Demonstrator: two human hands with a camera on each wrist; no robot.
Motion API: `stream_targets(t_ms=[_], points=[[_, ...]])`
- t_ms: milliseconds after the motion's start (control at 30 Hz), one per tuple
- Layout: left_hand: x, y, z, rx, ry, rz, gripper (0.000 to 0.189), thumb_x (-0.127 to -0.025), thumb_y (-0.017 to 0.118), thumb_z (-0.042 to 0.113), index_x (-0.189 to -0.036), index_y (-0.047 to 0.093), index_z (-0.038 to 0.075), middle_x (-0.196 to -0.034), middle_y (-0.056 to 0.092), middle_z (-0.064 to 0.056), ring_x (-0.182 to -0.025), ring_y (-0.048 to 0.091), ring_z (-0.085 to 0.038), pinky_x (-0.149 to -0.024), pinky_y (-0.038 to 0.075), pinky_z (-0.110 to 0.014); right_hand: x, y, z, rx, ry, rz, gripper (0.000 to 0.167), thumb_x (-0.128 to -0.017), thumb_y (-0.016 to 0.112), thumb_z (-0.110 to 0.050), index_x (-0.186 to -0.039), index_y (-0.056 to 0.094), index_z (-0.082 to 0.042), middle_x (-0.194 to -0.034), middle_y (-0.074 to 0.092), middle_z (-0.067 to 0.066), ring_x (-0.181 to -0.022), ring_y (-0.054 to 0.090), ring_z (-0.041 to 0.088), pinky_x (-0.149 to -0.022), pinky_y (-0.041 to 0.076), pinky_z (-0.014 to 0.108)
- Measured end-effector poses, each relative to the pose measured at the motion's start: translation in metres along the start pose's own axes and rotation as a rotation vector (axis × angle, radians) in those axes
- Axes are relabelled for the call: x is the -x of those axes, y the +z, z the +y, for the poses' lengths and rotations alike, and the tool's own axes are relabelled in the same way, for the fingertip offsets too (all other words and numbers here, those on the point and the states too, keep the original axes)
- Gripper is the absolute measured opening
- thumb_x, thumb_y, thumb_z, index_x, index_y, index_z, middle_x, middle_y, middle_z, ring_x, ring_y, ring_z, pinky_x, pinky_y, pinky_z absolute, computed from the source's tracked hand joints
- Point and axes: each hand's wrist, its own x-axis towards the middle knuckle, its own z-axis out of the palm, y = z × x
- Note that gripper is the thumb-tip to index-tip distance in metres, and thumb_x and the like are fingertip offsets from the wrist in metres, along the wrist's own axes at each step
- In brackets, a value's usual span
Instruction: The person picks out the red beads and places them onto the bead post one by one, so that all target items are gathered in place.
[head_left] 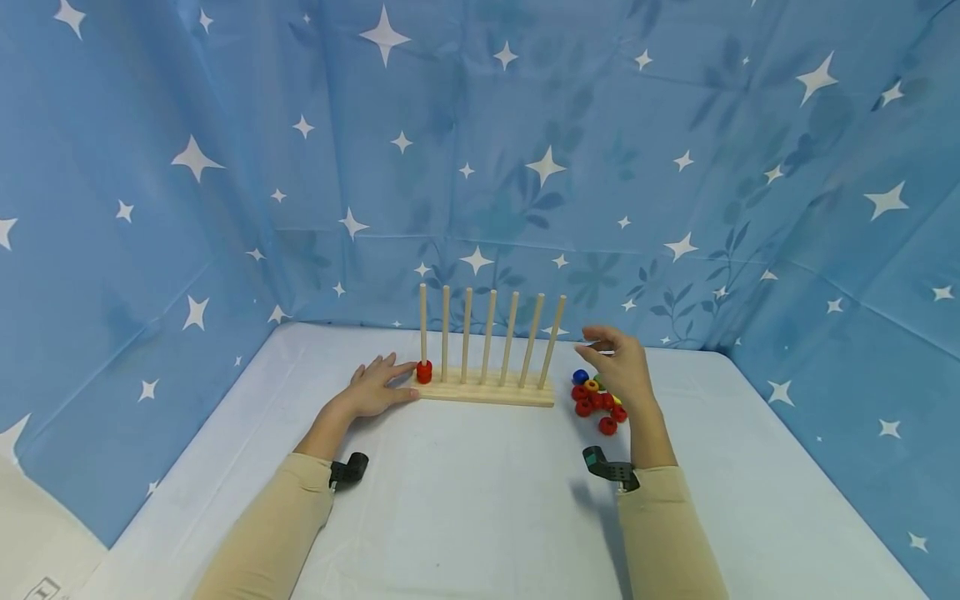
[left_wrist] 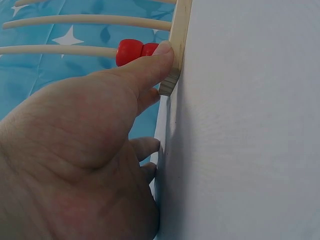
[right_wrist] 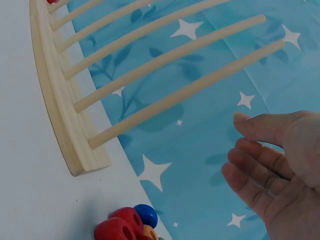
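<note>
A wooden peg stand with several upright rods stands at the middle of the table. Two red beads are stacked on its leftmost rod. My left hand holds that end of the base, thumb at the front and index finger behind, beside the beads; its other fingers are spread. Above the table, to the right of the stand, my right hand is raised with fingers loosely bent. In the right wrist view nothing shows between its thumb and fingers. Below it lies a pile of loose beads, mostly red.
A blue bead lies at the back of the pile, with yellow and green ones partly hidden by the right hand. One red bead lies at the front. A blue star-patterned curtain hangs behind the white table.
</note>
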Motion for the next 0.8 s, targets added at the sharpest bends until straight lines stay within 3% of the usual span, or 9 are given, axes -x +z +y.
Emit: stream_targets(t_ms=[100, 300, 533, 800], points=[[0.001, 0.000, 0.000, 0.000, 0.004, 0.001, 0.074, -0.100, 0.064, 0.051, -0.161, 0.042, 0.016, -0.171, 0.013, -0.029, -0.158, 0.001, -0.054, -0.123, -0.003, -0.072, 0.000, -0.003, 0.005, 0.021, 0.029, -0.024, 0.034, -0.101, 0.071, -0.021, -0.132, 0.069, -0.007, -0.129, 0.070, 0.016, -0.113, 0.067, 0.033, -0.086, 0.060, 0.036], [0.000, 0.002, -0.003, 0.017, 0.011, 0.010, 0.076, -0.099, 0.064, 0.052, -0.161, 0.041, 0.015, -0.171, 0.012, -0.030, -0.158, 0.000, -0.053, -0.123, -0.005, -0.071, 0.001, -0.005, 0.010, 0.052, 0.056, -0.079, 0.034, -0.100, 0.071, -0.017, -0.132, 0.068, -0.004, -0.130, 0.068, 0.020, -0.117, 0.064, 0.037, -0.087, 0.060, 0.044], [0.002, 0.000, 0.000, 0.019, 0.007, 0.004, 0.075, -0.099, 0.064, 0.054, -0.161, 0.042, 0.016, -0.171, 0.012, -0.029, -0.158, 0.000, -0.053, -0.124, -0.005, -0.071, 0.001, 0.001, 0.022, 0.132, 0.070, -0.180, 0.035, -0.099, 0.072, -0.015, -0.131, 0.068, -0.002, -0.128, 0.069, 0.022, -0.112, 0.067, 0.037, -0.086, 0.061, 0.045], [0.001, -0.001, 0.000, -0.009, 0.000, 0.004, 0.072, -0.101, 0.063, 0.050, -0.161, 0.042, 0.017, -0.172, 0.013, -0.028, -0.159, 0.001, -0.052, -0.124, -0.003, -0.071, 0.002, 0.004, 0.031, 0.197, 0.107, -0.259, 0.037, -0.096, 0.074, -0.012, -0.130, 0.069, 0.003, -0.121, 0.073, 0.023, -0.107, 0.069, 0.035, -0.096, 0.058, 0.052]])
